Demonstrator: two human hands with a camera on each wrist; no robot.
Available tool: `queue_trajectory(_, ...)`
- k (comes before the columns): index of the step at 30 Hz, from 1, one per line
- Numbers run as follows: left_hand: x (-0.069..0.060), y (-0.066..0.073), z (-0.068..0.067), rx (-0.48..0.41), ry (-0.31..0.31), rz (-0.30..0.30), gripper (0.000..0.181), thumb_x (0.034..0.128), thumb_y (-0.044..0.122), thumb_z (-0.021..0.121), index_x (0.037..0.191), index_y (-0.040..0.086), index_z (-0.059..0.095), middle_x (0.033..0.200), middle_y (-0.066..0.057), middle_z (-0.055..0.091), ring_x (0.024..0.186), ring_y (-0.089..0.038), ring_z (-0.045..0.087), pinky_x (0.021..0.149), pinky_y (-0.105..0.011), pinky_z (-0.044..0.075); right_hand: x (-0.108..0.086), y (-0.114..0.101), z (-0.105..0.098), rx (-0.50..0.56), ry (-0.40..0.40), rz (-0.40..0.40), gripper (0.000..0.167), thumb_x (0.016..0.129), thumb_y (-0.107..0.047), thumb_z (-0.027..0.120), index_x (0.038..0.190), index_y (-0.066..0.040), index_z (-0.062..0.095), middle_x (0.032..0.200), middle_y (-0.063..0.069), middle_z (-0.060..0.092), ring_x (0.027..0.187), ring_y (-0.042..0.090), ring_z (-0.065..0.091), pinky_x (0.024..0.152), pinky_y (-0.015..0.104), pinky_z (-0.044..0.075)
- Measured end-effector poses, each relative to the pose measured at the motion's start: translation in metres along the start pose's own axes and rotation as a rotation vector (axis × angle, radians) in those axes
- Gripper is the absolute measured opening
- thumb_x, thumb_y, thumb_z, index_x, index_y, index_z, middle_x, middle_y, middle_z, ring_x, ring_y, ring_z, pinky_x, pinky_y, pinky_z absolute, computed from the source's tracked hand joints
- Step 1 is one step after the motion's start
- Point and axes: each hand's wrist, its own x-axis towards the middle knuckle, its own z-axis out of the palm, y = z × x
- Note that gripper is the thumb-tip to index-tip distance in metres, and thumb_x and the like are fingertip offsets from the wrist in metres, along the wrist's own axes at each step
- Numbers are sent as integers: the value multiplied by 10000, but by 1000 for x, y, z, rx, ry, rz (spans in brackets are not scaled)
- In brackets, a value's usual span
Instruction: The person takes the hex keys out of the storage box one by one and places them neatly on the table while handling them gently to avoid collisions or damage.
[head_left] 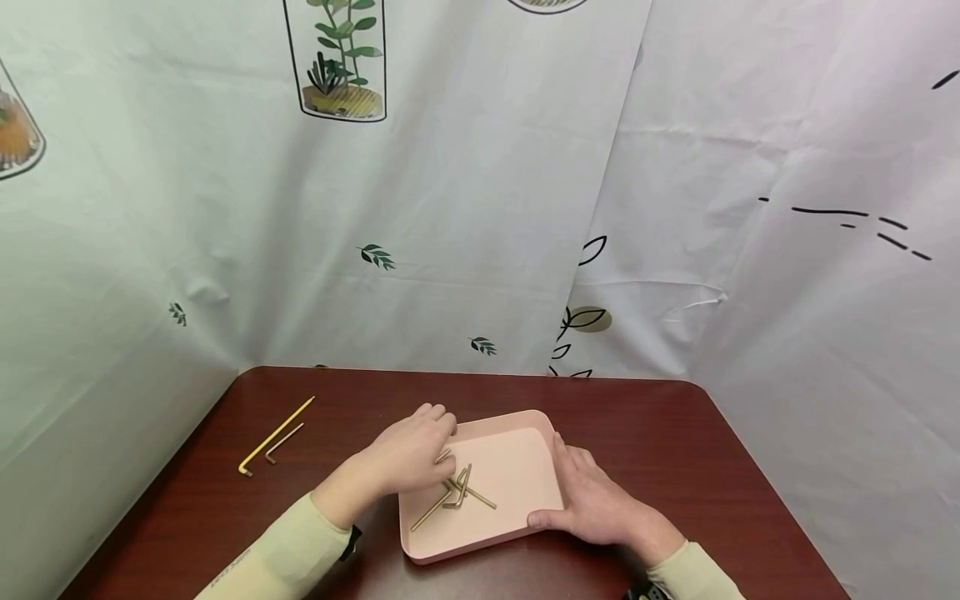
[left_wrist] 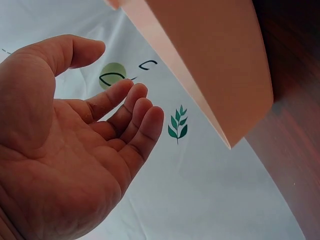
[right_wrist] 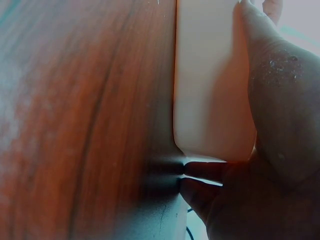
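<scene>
Left hand: here it is, the left hand (head_left: 415,454) over the left side of the tray, the four fingers lying close together in a soft bend, the thumb standing apart; the left wrist view shows nothing between them.
Right hand: and on the other side the right hand (head_left: 596,502) grips the tray, thumb at the near right corner, fingers along the right-hand wall.
Pink tray: the tray (head_left: 517,467) sits aslant on the tabletop, below and between the two hands.
Keys in the tray: brass-coloured L-shaped keys (head_left: 462,490) lie crossed over one another in the left part of the tray, right by the left thumb; the hand partly hides them, so no exact count.
Keys on the left: out on the wood, a long yellow key (head_left: 277,434) and, just beside it, a shorter key (head_left: 286,441), well apart from the tray.
Tabletop: reddish-brown wood, the tabletop (head_left: 637,442).
Backdrop: white cloth (head_left: 480,200) behind, printed with leaves and a plant jar.
</scene>
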Motion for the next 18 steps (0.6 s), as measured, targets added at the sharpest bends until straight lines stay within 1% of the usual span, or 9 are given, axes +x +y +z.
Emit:
queue_trajectory(8,0,6,4,2,-28,12,229,890,185,744,1056,49,663,963,-8,557,914,-222,530,784,-403,531,0,1,1,-9,-1,6,1369,897,-721,814,1668,198,155,1716,347,344,1542,520,392,1195,651,410)
queue_trajectory(14,0,12,9,-2,-51,16,239,907,207,740,1064,42,668,981,-25,578,920,-237,560,807,-417,547,-1,1,1,-15,2,-1,1361,899,-711,818,1667,197,157,1696,341,378,1530,515,407,1189,649,419)
queue_trajectory(16,0,14,11,-2,-57,13,220,927,212,734,1056,50,660,976,-18,578,904,-233,561,784,-413,547,-1,0,1,-13,3,-3,1359,900,-709,818,1666,199,158,1698,345,372,1529,523,405,1189,652,418)
queue_trajectory(18,0,15,14,16,-58,17,200,946,228,735,1029,72,642,954,0,568,871,-217,554,748,-400,543,0,0,1,-14,5,-7,1357,900,-706,819,1664,201,161,1696,350,371,1525,527,407,1187,654,418)
